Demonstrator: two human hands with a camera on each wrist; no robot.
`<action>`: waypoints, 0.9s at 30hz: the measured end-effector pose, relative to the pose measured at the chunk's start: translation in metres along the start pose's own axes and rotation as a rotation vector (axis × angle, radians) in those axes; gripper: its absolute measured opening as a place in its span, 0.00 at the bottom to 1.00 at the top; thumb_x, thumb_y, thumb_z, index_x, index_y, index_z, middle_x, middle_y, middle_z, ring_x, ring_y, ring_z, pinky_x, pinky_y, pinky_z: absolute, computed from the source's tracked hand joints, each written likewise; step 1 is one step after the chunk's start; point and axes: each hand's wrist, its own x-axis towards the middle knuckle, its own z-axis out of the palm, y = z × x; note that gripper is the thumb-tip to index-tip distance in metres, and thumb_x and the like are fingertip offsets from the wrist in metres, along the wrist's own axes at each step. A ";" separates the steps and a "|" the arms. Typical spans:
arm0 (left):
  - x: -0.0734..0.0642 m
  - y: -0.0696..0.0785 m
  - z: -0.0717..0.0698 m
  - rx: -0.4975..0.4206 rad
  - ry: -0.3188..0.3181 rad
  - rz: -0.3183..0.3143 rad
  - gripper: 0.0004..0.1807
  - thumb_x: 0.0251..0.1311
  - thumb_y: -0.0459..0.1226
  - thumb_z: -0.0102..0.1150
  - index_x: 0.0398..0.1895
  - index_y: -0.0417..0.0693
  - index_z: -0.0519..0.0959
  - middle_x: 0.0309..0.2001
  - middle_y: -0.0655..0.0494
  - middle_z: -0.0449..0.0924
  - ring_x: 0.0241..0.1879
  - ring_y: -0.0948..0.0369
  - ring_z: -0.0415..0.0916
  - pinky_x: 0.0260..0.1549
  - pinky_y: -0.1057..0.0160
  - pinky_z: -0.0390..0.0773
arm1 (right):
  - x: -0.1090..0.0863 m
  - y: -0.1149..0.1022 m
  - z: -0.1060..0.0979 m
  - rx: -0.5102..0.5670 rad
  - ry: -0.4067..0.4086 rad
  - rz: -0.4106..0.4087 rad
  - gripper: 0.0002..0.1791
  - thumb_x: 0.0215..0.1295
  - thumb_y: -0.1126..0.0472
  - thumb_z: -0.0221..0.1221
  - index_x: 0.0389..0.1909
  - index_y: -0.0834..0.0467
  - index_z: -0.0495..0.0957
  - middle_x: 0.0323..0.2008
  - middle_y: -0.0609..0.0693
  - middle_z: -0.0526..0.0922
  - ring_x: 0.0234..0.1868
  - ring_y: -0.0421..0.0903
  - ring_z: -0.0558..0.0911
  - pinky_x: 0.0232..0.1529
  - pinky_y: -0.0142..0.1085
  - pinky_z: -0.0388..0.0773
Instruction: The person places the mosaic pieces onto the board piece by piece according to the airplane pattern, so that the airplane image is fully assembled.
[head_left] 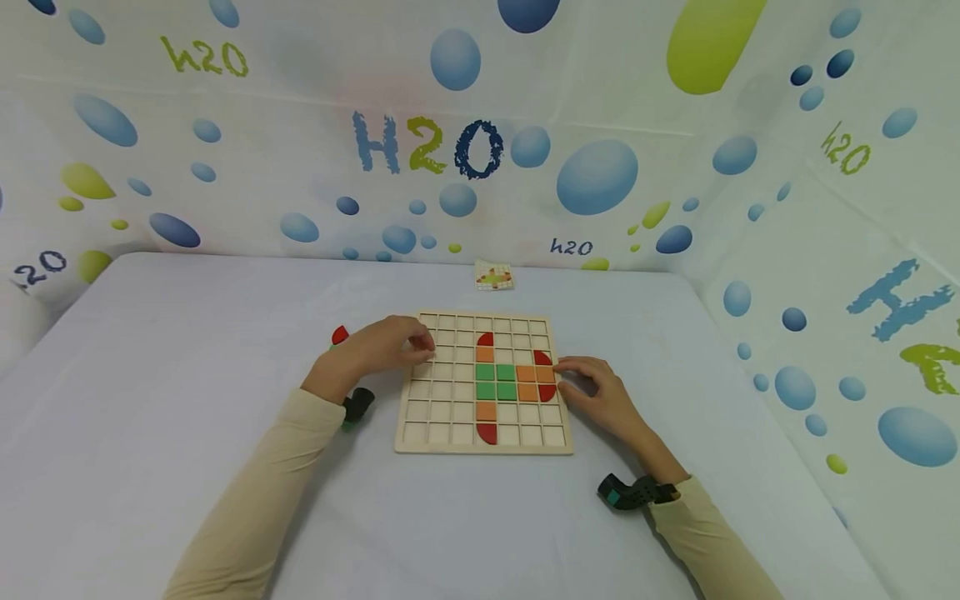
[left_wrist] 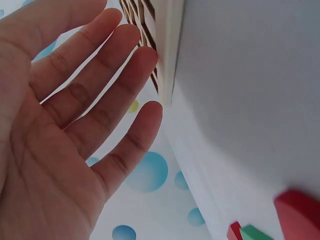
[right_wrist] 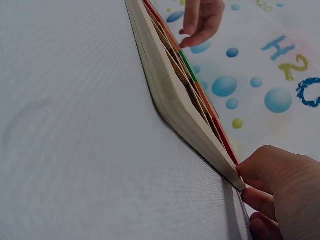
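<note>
A square wooden grid board [head_left: 483, 452] lies on the white table, with green squares [head_left: 485, 372], orange squares [head_left: 526, 374] and red rounded pieces [head_left: 487, 433] set in its cells. Over the board's left side hovers my left hand [head_left: 382, 343], empty, its fingers loosely bent. In the left wrist view, its fingers appear close to the board's edge [left_wrist: 169, 50]; contact there is unclear. My right hand [head_left: 600, 398] touches the board's right edge, thumb and forefinger spaced apart along it. The right wrist view shows those fingertips [right_wrist: 243, 170] against the rim.
Loose red pieces [left_wrist: 300, 215] and a green piece [left_wrist: 254, 233] lie left of the board, partly hidden by my left forearm in the head view. Behind the board sits a small patterned card [head_left: 493, 276]. A printed curtain [head_left: 300, 167] stands at the back.
</note>
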 end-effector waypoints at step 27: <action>-0.036 -0.018 -0.004 0.006 -0.033 0.005 0.05 0.64 0.34 0.60 0.41 0.45 0.82 0.38 0.58 0.80 0.42 0.59 0.75 0.48 0.54 0.75 | 0.001 0.003 0.001 0.013 0.004 -0.014 0.15 0.64 0.65 0.62 0.52 0.60 0.80 0.59 0.58 0.77 0.65 0.58 0.67 0.64 0.56 0.62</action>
